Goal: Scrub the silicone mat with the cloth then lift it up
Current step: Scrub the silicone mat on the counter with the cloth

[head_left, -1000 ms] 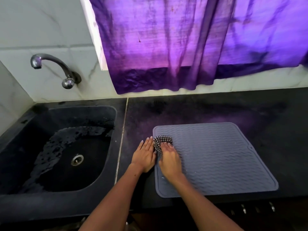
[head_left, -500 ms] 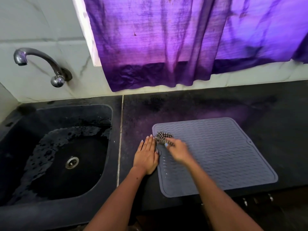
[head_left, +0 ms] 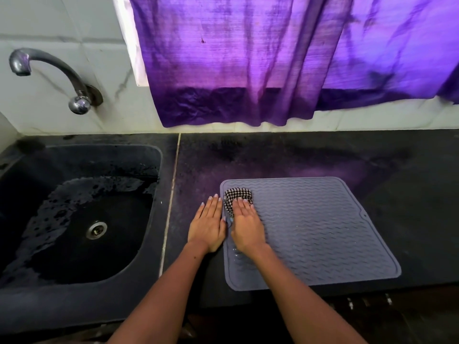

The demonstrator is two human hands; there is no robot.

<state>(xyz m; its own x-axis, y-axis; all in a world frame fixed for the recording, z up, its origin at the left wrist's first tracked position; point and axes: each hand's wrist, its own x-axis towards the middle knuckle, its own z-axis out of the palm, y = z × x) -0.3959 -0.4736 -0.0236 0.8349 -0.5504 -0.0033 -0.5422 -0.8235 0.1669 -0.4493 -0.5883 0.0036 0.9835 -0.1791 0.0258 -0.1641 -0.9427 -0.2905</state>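
Observation:
A grey silicone mat (head_left: 323, 232) with a wavy ribbed surface lies flat on the black counter (head_left: 310, 155), right of the sink. A black-and-white checked cloth (head_left: 236, 196) is bunched at the mat's far left corner. My right hand (head_left: 246, 225) presses flat on the cloth's near part, fingers pointing away from me. My left hand (head_left: 208, 225) lies flat, fingers together, on the counter against the mat's left edge, holding nothing. Small water drops show on the mat near my right wrist.
A black sink (head_left: 37, 301) with a wet basin and a metal drain (head_left: 96, 229) sits to the left. A chrome tap (head_left: 49, 75) sticks out of the tiled wall. A purple curtain (head_left: 273, 60) hangs above the counter's back edge.
My right hand pushed the cloth up toward the mat's far left corner, swung to the right, then came back flat on the cloth. My left hand stayed beside the mat edge.

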